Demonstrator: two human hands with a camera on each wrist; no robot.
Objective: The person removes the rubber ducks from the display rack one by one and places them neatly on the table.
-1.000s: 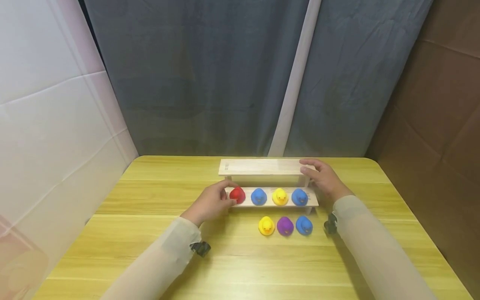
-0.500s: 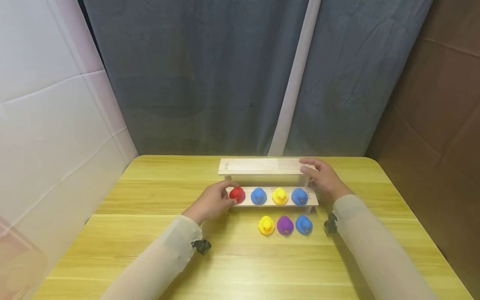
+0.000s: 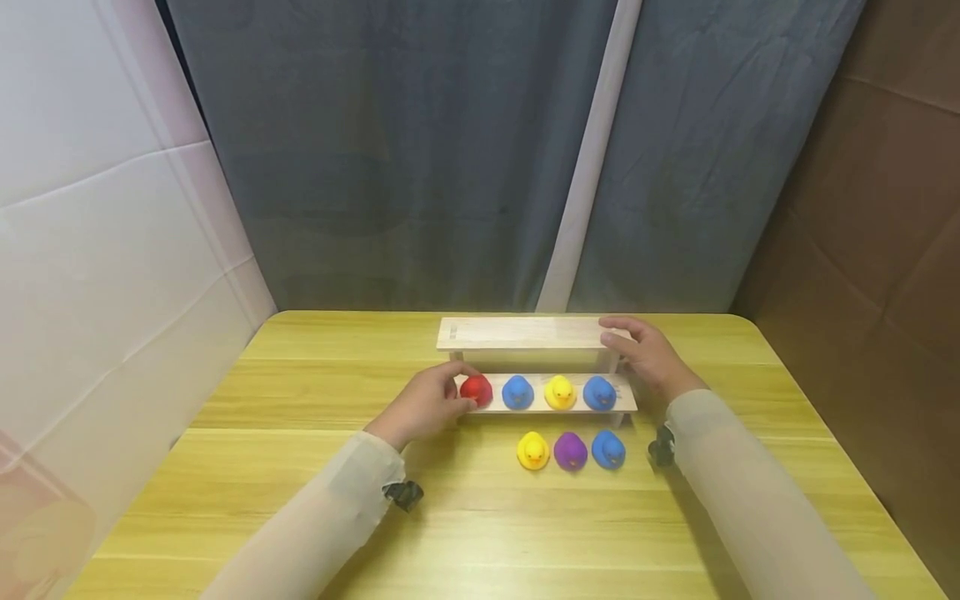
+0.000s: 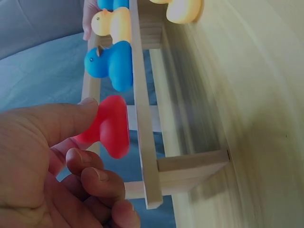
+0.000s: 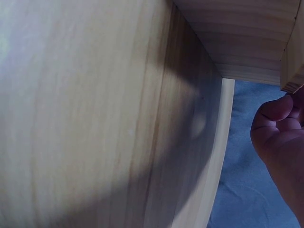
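Seeing first blue duck [image 3: 517, 393], back yellow duck [image 3: 560, 393] and second blue duck [image 3: 599, 393] along lower board [image 3: 539, 402] out to right end. Also seeing front yellow duck [image 3: 533, 452], purple duck [image 3: 571, 452] and front blue duck [image 3: 608, 450] on table [image 3: 225, 467], just off lower board's front edge, right half. Blocked behind by raised upper board [image 3: 517, 335]. Pinching red duck [image 3: 476, 392] in left hand [image 3: 423, 400], thumb and forefinger, at lower board's left end; can't tell if seated or just above the wood. Holding upper board's right end in right hand [image 3: 651, 362], thumb and forefinger slightly apart. Versus half a second ago: reading red duck a hair further right, other six unchanged, right hand likewise. Got room from left hand to table's left edge and up to far-left corner; tight between red duck and first blue duck.
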